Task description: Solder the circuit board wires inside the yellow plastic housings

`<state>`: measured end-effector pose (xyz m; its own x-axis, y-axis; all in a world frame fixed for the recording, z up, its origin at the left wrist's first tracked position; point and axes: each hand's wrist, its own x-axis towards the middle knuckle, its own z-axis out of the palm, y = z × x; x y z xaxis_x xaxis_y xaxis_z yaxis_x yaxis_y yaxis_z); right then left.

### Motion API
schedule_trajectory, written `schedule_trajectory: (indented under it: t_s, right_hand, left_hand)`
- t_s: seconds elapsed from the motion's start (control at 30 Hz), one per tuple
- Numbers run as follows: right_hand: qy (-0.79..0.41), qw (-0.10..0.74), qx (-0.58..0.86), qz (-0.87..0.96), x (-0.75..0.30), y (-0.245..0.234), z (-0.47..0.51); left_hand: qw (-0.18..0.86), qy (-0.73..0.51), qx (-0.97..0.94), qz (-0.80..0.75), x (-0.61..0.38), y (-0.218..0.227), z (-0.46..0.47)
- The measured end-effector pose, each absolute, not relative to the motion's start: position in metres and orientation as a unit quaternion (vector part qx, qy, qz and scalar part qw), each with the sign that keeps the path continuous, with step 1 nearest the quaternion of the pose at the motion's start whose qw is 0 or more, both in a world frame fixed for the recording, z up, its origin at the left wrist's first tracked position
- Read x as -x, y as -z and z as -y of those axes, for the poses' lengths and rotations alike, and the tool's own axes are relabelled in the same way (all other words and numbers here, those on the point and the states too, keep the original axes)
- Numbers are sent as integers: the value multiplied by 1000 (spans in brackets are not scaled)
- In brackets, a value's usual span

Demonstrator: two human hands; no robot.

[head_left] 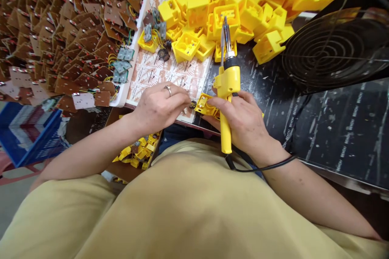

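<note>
My right hand [244, 119] is closed around a yellow soldering gun [229, 81], its metal tip pointing away from me. The same hand also grips a small yellow plastic casing [205, 104], open side up, with metal bits inside. My left hand [165, 103], wearing a ring, has its fingers pinched together at the casing's left side. At those fingertips is a small black round part [193, 104] with thin wire; the exact grip is partly hidden. A black cord [264, 168] runs from the gun's handle across my right wrist.
Many yellow casings [197, 10] are heaped at the back. Brown circuit boards [75, 48] fill the left, beside a white tray edge [133, 58]. A black fan [328, 52] stands at right. Below left are a blue crate [33, 137] and a box of yellow parts [138, 153].
</note>
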<state>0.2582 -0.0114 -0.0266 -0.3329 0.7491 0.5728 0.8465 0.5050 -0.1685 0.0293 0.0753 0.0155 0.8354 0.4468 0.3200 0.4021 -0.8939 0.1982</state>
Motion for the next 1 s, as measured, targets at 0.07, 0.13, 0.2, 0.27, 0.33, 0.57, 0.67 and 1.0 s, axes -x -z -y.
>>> schedule_trajectory:
  t_s: [0.07,0.13,0.2,0.27,0.33,0.57,0.67,1.0]
  right_hand:
    - [79,308,495,808,-259,29,11]
    - [75,315,502,802,-259,31,12]
    - [63,333,500,797,-258,30,13]
    - [49,359,489,794,-256,27,12]
    - [45,389,480,785,-250,24,10]
    - [6,414,489,768,-229,31,-3]
    - [0,418,496,761,-228,28,-2]
    - [119,364,515,767,-244,14,-14]
  left_hand:
    - [65,-177,-956,-225,-32,-15,-77]
    - [64,-168,-957,-228,-35,-13,-78]
    - [73,-159,-955,-239,-36,-13,-79]
    - [93,-154,-951,-250,-36,-13,-81]
    - [117,-160,-947,-254,-36,-14,-81]
    - [183,-195,-926,-268,-36,-12,-81]
    - [243,-199,-899,-306,-37,-11,-85]
    - [330,-294,-836,-324,-33,-3,-96]
